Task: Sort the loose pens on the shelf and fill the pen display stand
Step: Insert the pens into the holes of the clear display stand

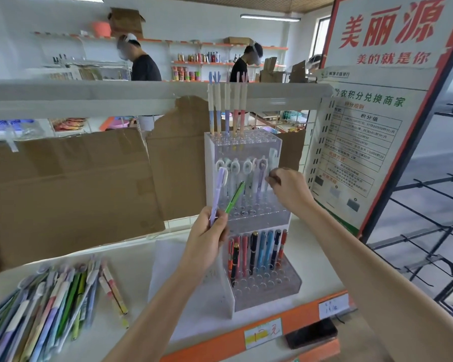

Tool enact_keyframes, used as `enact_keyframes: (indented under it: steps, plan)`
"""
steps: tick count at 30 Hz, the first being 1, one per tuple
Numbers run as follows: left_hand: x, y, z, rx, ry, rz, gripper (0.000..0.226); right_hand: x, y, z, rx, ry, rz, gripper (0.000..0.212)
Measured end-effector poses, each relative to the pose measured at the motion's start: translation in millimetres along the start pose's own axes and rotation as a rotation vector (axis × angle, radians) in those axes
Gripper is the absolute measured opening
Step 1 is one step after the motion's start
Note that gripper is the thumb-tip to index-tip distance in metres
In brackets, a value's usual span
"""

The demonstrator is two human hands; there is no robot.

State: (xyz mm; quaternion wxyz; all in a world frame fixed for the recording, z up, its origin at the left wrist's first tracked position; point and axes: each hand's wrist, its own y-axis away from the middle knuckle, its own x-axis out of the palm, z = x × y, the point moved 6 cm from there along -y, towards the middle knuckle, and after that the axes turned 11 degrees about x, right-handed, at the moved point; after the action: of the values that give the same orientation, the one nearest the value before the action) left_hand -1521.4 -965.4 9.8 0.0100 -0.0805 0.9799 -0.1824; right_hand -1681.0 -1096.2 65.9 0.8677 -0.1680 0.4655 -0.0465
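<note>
Head view, nearest first. Loose pens (50, 304): a heap on the shelf (141, 262), below and well left of the left hand; still unsorted. Left hand (207, 236): grasps a lilac pen (218, 194) and a green pen (235, 197), tips raised toward the stand. Pen display stand (249, 218): directly beyond both hands. Bottom tier, one row filled, front holes vacant. Middle tier, a back row of capped pens; right hand (288, 188) pinches something there, likely a pen, partly hidden. Top tier, five tall pens, remainder vacant. Judgement: filling under way, most holes outstanding.
</note>
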Motion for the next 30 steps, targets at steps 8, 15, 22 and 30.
enact_keyframes:
  steps: [8,15,22,30]
  plan:
    - [4,1,1,-0.008,-0.007,0.028,0.015,17,0,-17,0.081,-0.09,0.092,0.022]
    - [0,3,2,-0.014,0.052,-0.004,0.017,3,32,-7,0.07,-0.235,0.01,0.011]
    - [12,5,4,0.025,0.108,0.037,0.015,18,96,36,-0.055,-0.508,0.306,0.012]
    - [-3,36,35,0.01,-0.087,-0.057,0.027,24,125,8,0.053,-0.604,0.106,0.02]
